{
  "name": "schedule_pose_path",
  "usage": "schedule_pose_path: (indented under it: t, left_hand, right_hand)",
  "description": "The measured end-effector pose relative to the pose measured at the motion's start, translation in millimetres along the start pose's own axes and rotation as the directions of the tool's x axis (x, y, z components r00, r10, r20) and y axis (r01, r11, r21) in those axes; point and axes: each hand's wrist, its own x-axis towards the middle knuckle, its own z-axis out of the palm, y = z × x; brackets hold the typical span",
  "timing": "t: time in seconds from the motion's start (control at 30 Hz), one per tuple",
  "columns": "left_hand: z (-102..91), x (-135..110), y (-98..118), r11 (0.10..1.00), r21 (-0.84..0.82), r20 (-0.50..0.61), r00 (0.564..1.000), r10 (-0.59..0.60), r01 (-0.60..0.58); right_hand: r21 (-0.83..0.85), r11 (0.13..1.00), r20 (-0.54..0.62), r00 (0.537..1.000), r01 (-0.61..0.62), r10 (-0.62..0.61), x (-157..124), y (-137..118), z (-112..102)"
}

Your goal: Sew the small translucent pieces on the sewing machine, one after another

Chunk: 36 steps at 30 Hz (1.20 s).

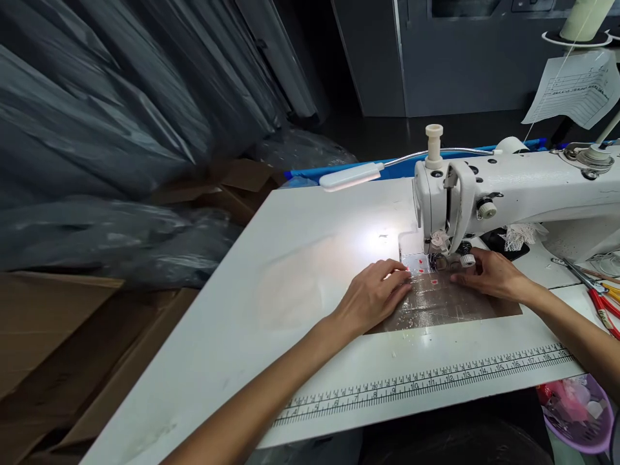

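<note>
A white sewing machine (508,187) stands on a white table (271,303) lit by a small gooseneck lamp (351,175). My left hand (375,294) lies flat, fingers stretched toward the needle plate (421,263), which carries small red marks. My right hand (489,274) rests on the other side, fingers curled near the presser foot (443,258) and a small white knob. Both hands sit on a brownish, tape-covered panel (450,307). Whatever is between the right fingers is too small to make out.
A ruler strip (436,381) runs along the table's front edge. Red-handled scissors (603,310) lie at the right, a purple basket (581,413) hangs below. Cardboard boxes (58,336) and grey plastic-wrapped rolls (106,129) fill the left. A paper sheet (576,87) hangs above the machine.
</note>
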Motion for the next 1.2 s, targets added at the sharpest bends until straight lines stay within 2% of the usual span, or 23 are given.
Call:
schedule_pose_path:
  t: [0.1, 0.2, 0.23, 0.27, 0.33, 0.4, 0.43, 0.47, 0.5, 0.57, 0.6, 0.67, 0.73, 0.8, 0.9, 0.97, 1.03, 1.1, 1.13, 1.2]
  left_hand:
    - [4.0, 9.2, -2.4, 0.991, -0.059, 0.047, 0.991, 0.126, -0.123]
    - [7.6, 21.4, -8.1, 0.974, -0.106, 0.171, 0.961, 0.218, -0.202]
    - [7.4, 24.3, -11.2, 0.976, -0.090, 0.215, 0.953, 0.212, -0.197]
    - [6.2, 26.0, -14.8, 0.987, -0.043, 0.246, 0.956, 0.162, -0.157]
    - [0.5, 24.7, -23.2, 0.992, 0.123, 0.219, 0.973, -0.068, 0.042]
    - [-8.3, 17.5, -30.8, 0.923, 0.263, 0.078, 0.948, -0.309, 0.280]
    - [-13.1, 12.3, -33.5, 0.895, 0.284, 0.012, 0.932, -0.363, 0.345]
    - [-17.3, 6.6, -34.8, 0.894, 0.273, -0.024, 0.931, -0.364, 0.357]
    - [-20.6, 1.0, -34.6, 0.919, 0.234, -0.033, 0.947, -0.320, 0.318]
    - [-23.0, -8.6, -29.3, 0.988, 0.083, -0.031, 0.991, -0.127, 0.130]
    - [-22.0, -11.9, -24.5, 1.000, -0.011, -0.033, 0.999, -0.019, 0.018]
    - [-16.8, -15.0, -12.2, 0.974, -0.172, -0.028, 0.989, 0.147, -0.150]
    - [-11.0, -14.4, 0.0, 0.948, -0.245, 0.016, 0.977, 0.213, -0.203]
    - [-8.6, -12.5, 7.9, 0.948, -0.261, 0.061, 0.977, 0.204, -0.182]
    - [-13.7, -13.3, 8.2, 0.929, -0.369, 0.062, 0.996, 0.068, -0.040]
    - [-20.0, -17.1, 3.0, 0.826, -0.542, 0.107, 0.988, -0.114, 0.154]
    - [-24.9, -21.1, -2.1, 0.621, -0.707, 0.211, 0.939, -0.270, 0.338]
    - [-26.7, -23.2, -3.8, 0.420, -0.792, 0.314, 0.886, -0.343, 0.443]
    - [-26.5, -23.2, -2.9, 0.365, -0.795, 0.356, 0.860, -0.365, 0.484]
    - [-24.8, -21.4, 1.8, 0.350, -0.740, 0.420, 0.801, -0.427, 0.574]
  right_hand:
    - [-0.011, 1.000, 0.028, 1.000, 0.013, -0.013, -9.5, 1.4, 1.0]
    - [0.032, 0.999, 0.020, 0.999, 0.031, -0.032, -17.1, 3.3, 3.3]
    - [0.045, 0.998, 0.013, 0.999, 0.034, -0.034, -19.5, 4.2, 4.0]
    - [0.058, 0.998, 0.010, 0.999, 0.036, -0.036, -21.9, 5.2, 4.7]
    - [0.082, 0.996, 0.017, 1.000, 0.025, -0.027, -26.5, 7.5, 6.1]
    - [0.107, 0.994, 0.022, 1.000, 0.018, -0.020, -30.1, 9.4, 8.0]
    - [0.119, 0.993, 0.019, 0.999, 0.025, -0.027, -31.3, 9.7, 9.2]
    - [0.131, 0.990, 0.011, 0.999, 0.041, -0.043, -32.3, 9.6, 10.6]
    - [0.145, 0.987, 0.001, 0.998, 0.065, -0.066, -32.9, 8.9, 12.1]
    - [0.177, 0.978, -0.021, 0.994, 0.114, -0.112, -33.4, 5.4, 15.3]
    - [0.206, 0.970, -0.027, 0.991, 0.131, -0.128, -33.4, 2.8, 16.8]
    - [0.303, 0.944, -0.008, 0.990, 0.134, -0.138, -32.8, -3.9, 19.8]
    - [0.431, 0.898, 0.049, 0.991, 0.091, -0.123, -31.3, -12.1, 22.9]
    - [0.551, 0.835, 0.109, 0.990, 0.017, -0.092, -28.5, -21.7, 26.9]
    - [0.634, 0.772, 0.137, 0.989, -0.048, -0.050, -21.6, -38.7, 35.0]
    - [0.619, 0.784, 0.139, 0.989, -0.046, -0.051, -15.5, -51.6, 42.1]
    - [0.597, 0.801, 0.154, 0.985, -0.032, -0.076, -8.7, -63.9, 50.2]
    - [0.614, 0.789, 0.187, 0.974, -0.012, -0.131, -2.7, -72.6, 57.1]
    - [0.631, 0.776, 0.200, 0.965, 0.005, -0.169, -0.6, -74.3, 59.3]
    - [0.615, 0.783, 0.181, 0.952, 0.087, -0.248, 0.5, -70.8, 60.2]
